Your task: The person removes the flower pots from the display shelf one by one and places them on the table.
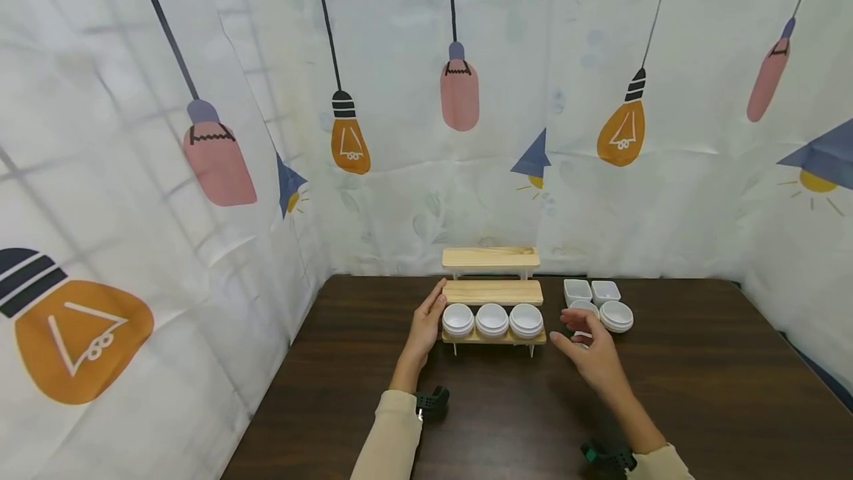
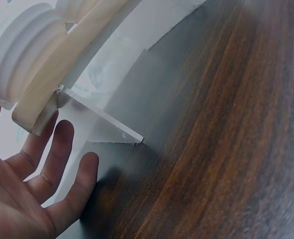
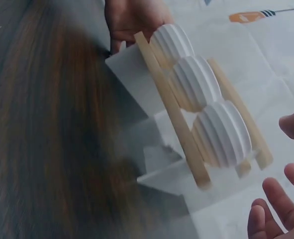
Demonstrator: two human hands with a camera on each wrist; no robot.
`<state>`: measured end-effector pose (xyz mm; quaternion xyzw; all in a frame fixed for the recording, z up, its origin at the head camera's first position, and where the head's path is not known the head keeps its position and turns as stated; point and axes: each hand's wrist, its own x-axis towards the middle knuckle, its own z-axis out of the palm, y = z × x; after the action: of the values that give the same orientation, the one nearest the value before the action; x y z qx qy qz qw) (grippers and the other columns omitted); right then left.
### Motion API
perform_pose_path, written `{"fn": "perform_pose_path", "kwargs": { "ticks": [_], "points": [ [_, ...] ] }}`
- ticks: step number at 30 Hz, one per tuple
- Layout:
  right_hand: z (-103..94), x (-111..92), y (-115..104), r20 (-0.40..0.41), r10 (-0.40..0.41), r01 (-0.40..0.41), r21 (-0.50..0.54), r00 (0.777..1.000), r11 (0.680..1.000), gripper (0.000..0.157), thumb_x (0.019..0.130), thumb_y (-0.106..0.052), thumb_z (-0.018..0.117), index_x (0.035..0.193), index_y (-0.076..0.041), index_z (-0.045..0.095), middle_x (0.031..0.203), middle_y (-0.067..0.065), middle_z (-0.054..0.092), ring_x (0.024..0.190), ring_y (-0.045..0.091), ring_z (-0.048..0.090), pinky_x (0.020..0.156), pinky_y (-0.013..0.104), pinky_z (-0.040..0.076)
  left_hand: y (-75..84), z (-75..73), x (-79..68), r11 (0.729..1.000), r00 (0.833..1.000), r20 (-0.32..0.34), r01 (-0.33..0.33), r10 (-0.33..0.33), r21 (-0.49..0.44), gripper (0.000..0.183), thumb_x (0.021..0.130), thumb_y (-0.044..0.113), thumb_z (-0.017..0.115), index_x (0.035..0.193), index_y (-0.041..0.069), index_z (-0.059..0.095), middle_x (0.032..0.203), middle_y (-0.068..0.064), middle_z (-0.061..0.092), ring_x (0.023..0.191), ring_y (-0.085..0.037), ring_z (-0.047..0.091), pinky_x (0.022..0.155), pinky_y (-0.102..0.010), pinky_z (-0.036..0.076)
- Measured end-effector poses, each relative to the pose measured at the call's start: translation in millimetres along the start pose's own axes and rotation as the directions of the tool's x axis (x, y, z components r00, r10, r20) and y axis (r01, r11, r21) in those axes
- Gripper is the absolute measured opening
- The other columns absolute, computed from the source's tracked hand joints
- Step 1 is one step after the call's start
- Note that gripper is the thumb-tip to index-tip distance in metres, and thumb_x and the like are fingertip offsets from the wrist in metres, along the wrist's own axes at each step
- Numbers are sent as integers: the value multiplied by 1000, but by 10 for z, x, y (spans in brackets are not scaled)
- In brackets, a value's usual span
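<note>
A three-step wooden stand (image 1: 493, 292) with clear legs stands at the back of the dark table. On its lowest step sit three round white bowls (image 1: 492, 321) in a row; ridged sides show in the right wrist view, but I cannot tell if each is a stack. My left hand (image 1: 425, 328) rests at the stand's left side, its fingers (image 2: 62, 144) loosely bent beside the lowest step's end. To the right of the stand my right hand (image 1: 593, 358) hovers with thumb and fingers apart, holding nothing, and partly hides white dishes behind it.
Two square white dishes (image 1: 606, 292) stand at the back right, with round white dishes (image 1: 616, 315) in front of them. A white curtain (image 1: 413, 206) printed with lamps hangs behind the table (image 1: 493, 413). Both wrists wear dark straps (image 1: 433, 400).
</note>
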<state>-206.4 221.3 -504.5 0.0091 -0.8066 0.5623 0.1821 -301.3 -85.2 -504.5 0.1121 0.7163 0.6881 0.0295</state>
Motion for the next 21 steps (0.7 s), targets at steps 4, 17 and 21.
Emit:
{"fn": "perform_pose_path", "kwargs": {
  "ticks": [4, 17, 21],
  "points": [
    [105, 80, -60, 38, 19, -19, -16, 999, 1000, 48, 93, -19, 78, 134, -5, 58, 130, 14, 63, 108, 1, 55, 89, 23, 49, 16, 0, -5, 1000, 1000, -8, 2, -2, 9, 47, 111, 28, 46, 158, 23, 42, 165, -8, 37, 153, -32, 32, 123, -57, 29],
    [313, 275, -78, 102, 101, -107, 55, 990, 993, 57, 94, -21, 76, 141, -1, 50, 140, 19, 57, 126, 31, 52, 96, 23, 44, 14, 0, -18, 1000, 1000, -2, -1, 1, 9, 48, 111, 27, 46, 159, 21, 41, 165, -8, 38, 152, -32, 34, 123, -58, 29],
    [344, 292, -92, 89, 114, -119, 63, 990, 991, 57, 94, -20, 76, 139, 0, 49, 139, 21, 56, 125, 31, 53, 96, 25, 44, 19, -1, -16, 1000, 1000, 2, -8, 8, 3, 48, 111, 27, 45, 159, 19, 40, 166, -7, 36, 153, -33, 31, 124, -58, 27]
  ]
}}
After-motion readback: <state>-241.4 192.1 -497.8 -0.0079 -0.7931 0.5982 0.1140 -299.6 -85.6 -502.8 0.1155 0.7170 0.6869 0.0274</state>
